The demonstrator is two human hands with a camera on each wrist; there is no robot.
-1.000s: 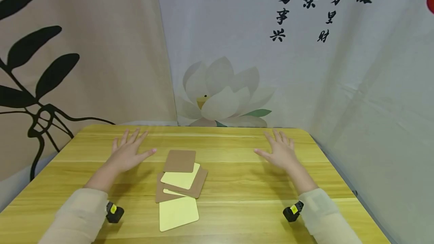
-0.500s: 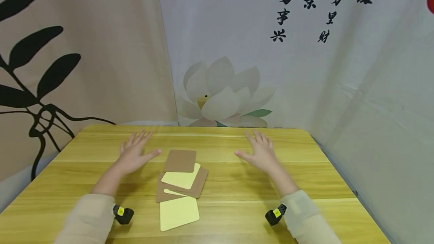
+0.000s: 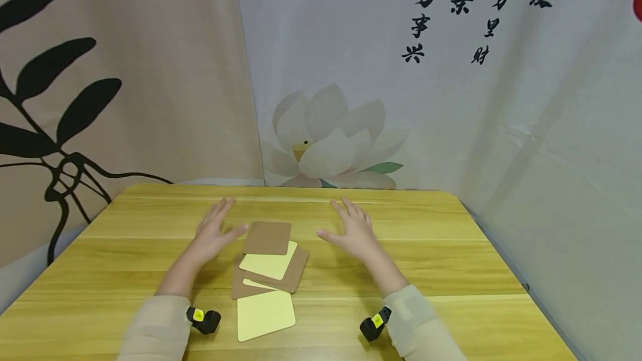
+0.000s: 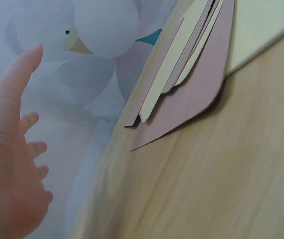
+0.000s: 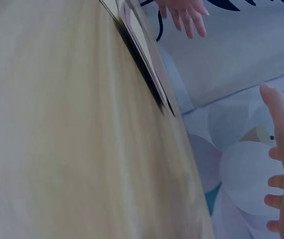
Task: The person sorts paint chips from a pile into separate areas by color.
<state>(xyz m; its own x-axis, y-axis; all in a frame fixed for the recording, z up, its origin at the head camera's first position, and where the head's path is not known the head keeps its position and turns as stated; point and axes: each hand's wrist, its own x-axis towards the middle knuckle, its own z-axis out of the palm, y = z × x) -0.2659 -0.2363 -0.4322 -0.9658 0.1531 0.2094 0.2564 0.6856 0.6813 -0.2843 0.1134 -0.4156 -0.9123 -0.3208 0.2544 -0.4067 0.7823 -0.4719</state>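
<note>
Several thin rounded-corner cards lie overlapped in a loose column on the wooden table (image 3: pixel 426 272). A brown card (image 3: pixel 267 238) is at the far end, a pale yellow card (image 3: pixel 266 315) at the near end, and brown and yellow ones alternate between. My left hand (image 3: pixel 213 235) hovers just left of the far cards, thumb spread toward the brown one. To the right of the cards, across a wider gap, my right hand (image 3: pixel 355 234) is held with its fingers extended and thumb out. Both hands hold nothing. In the left wrist view the stacked cards (image 4: pixel 197 94) fan out beyond the thumb.
Behind the table's far edge hangs a pale cloth (image 3: pixel 331 27) printed with a lotus, a bird's head and dark writing. A beige cloth (image 3: pixel 165 71) with black leaves is on the left. Black cameras sit at both wrists.
Both hands have moved inward toward the cards, the left one rightward and the right one leftward by more. The cards have stayed where they were.
</note>
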